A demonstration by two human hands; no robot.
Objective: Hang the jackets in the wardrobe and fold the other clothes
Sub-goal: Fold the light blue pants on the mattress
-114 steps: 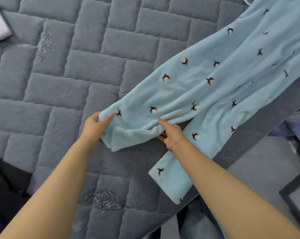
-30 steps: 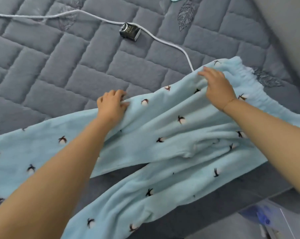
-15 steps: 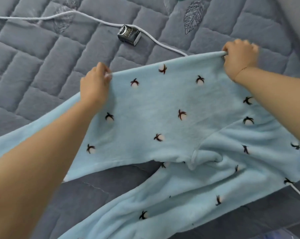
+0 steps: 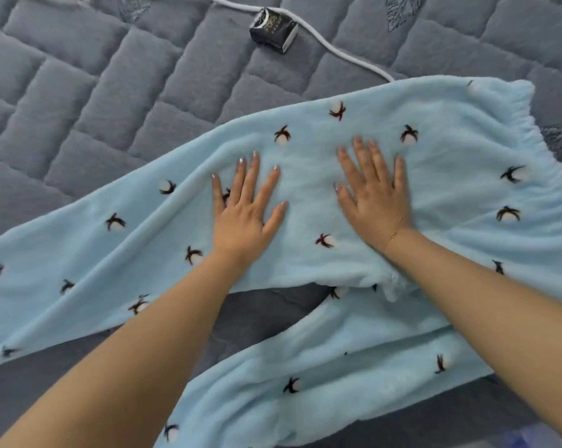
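— So, where do the edges run, and what room is there around them?

— The pale blue fleece trousers (image 4: 354, 195) lie spread on the grey quilted mattress (image 4: 79, 101). Their gathered waistband (image 4: 528, 130) sits at the right, near the far right part of the quilting. One leg stretches off to the left past the picture's edge; the other runs down toward the near edge of the bed, and a wedge of bare grey shows between the two. Beyond the far hem there is open quilting up to a white cable (image 4: 338, 50) and a small dark box (image 4: 273, 29), which lie just beside each other; the cable's end slips under the fabric.

— And the hands?

— Both lie flat on the upper panel, fingers straight and spread, gripping nothing. The left hand (image 4: 244, 211) presses near the middle; the right hand (image 4: 376, 195) rests just beside it, toward the waistband, the two apart. A thin bracelet (image 4: 396, 231) circles the right wrist.

— How does the cloth look?

— Plush, light blue, dotted with small white puffs on dark sprigs. Smooth under the palms, rumpled at the crotch seam.

— The surface?

— Grey brick-pattern quilting with stitched leaf motifs. At the bottom right corner, past the bed, something pale and blurred; I cannot tell what.
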